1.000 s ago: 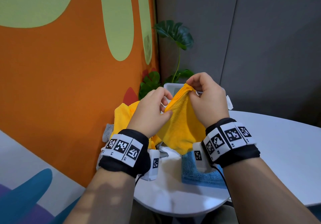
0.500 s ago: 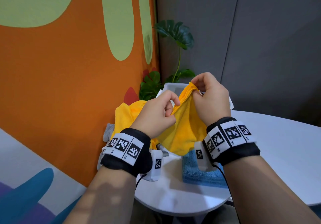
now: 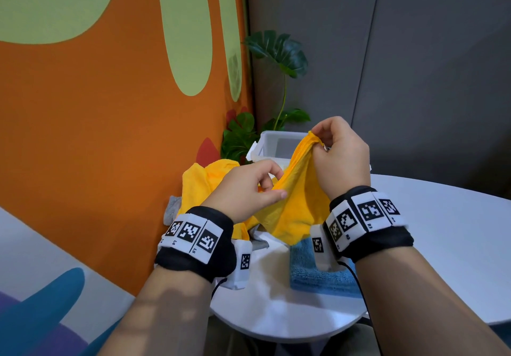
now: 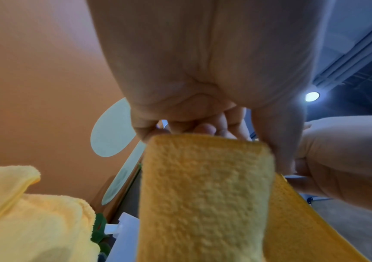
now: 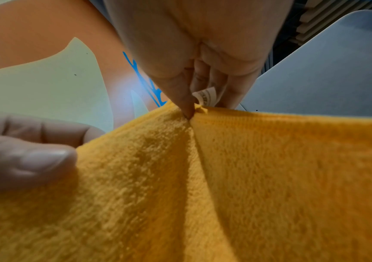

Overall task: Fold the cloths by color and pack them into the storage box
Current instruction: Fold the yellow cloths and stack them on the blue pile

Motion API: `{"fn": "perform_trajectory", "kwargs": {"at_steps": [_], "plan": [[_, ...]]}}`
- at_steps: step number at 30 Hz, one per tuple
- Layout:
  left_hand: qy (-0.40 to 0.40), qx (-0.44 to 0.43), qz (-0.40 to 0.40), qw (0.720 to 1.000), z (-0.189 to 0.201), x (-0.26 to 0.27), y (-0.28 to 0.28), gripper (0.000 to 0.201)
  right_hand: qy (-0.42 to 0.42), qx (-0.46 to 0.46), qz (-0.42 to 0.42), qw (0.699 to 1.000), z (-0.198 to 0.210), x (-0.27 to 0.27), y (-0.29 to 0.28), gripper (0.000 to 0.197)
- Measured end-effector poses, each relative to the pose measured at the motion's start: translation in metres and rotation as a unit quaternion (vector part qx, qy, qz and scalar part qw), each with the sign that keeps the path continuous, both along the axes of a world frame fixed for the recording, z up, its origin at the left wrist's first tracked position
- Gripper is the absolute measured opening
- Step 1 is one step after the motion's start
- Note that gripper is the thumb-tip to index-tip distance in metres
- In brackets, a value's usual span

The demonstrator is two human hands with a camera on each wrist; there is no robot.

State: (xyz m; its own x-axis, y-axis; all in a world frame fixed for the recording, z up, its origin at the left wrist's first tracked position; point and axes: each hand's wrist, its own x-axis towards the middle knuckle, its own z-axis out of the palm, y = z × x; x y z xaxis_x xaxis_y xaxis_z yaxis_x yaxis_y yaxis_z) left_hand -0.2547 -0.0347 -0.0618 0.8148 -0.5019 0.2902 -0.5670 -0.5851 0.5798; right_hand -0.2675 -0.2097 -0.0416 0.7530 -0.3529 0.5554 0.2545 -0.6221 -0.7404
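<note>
Both hands hold an orange-yellow cloth (image 3: 297, 198) up above the white table (image 3: 442, 234). My right hand (image 3: 318, 141) pinches its top corner, where a small white label (image 5: 206, 95) sticks out. My left hand (image 3: 276, 187) pinches the cloth's edge lower down and to the left. The cloth hangs between them (image 4: 205, 195) (image 5: 225, 177). A paler yellow cloth (image 3: 210, 181) lies heaped behind my left hand. A folded blue cloth (image 3: 304, 272) lies flat on the table under the hands. The white storage box (image 3: 272, 145) stands open at the back.
A grey cloth (image 3: 172, 207) shows beside the yellow heap, against the orange wall (image 3: 110, 134). A green plant (image 3: 276, 54) stands in the corner behind the box. The table's rounded front edge (image 3: 276, 330) is close to me. Bare tabletop stretches to the right.
My left hand has slid down and left along the cloth's edge while my right hand keeps the corner high; the stretch of cloth between them has grown.
</note>
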Motion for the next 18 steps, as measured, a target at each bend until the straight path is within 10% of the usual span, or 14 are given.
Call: {"fn": "perform_trajectory", "kwargs": {"at_steps": [12,18], "plan": [[0.020,0.029,0.058,0.998,-0.005,-0.005,0.002,0.039,-0.014,0.010,-0.030,0.999,0.002,0.000,-0.008,0.021],[0.031,0.159,0.039,0.986,-0.005,-0.007,0.003,0.018,-0.015,0.018,-0.039,0.999,0.002,-0.003,-0.010,0.024]]}}
